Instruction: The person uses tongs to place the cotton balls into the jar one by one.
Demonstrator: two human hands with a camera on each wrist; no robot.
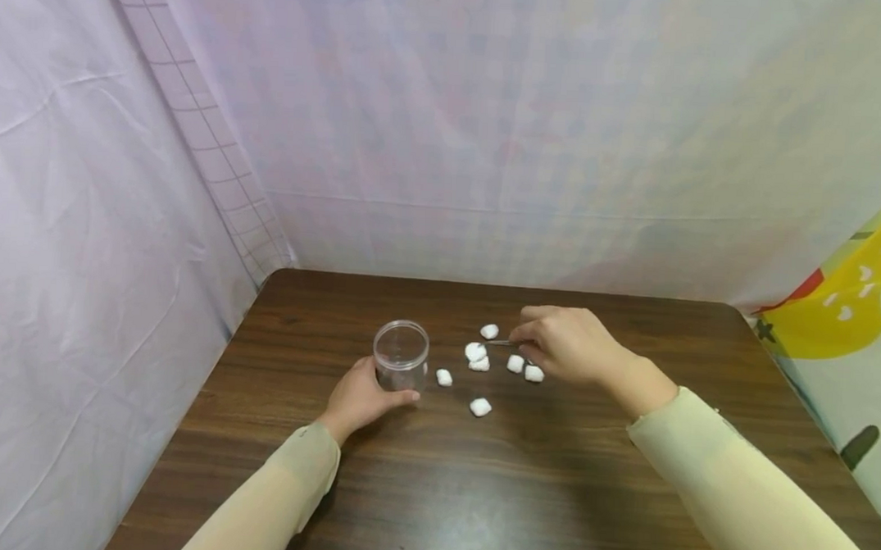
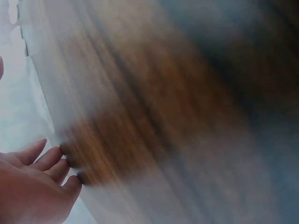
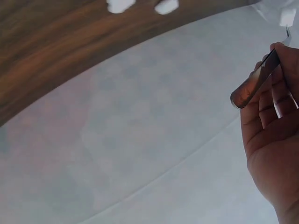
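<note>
My left hand (image 1: 361, 399) is wrapped around a clear, open-topped plastic jar (image 1: 401, 347) on the table, its thumb along the near side. My right hand (image 1: 566, 344) grips metal tweezers (image 3: 257, 84), also seen in the head view as a thin shank (image 1: 498, 342) pointing left. At the tweezer tips is a white cotton ball (image 1: 475, 352), which overlaps another cotton ball (image 1: 479, 364) in the head view. The left wrist view shows my left hand (image 2: 37, 186) at its edge, without a distinct view of the jar.
Several more cotton balls lie about the dark wooden table (image 1: 431, 488): one near the jar (image 1: 444, 378), one in front (image 1: 481, 407), one behind (image 1: 490, 331), and a pair by the right hand (image 1: 525, 368). Pale curtains (image 1: 490, 146) hang behind and to the left.
</note>
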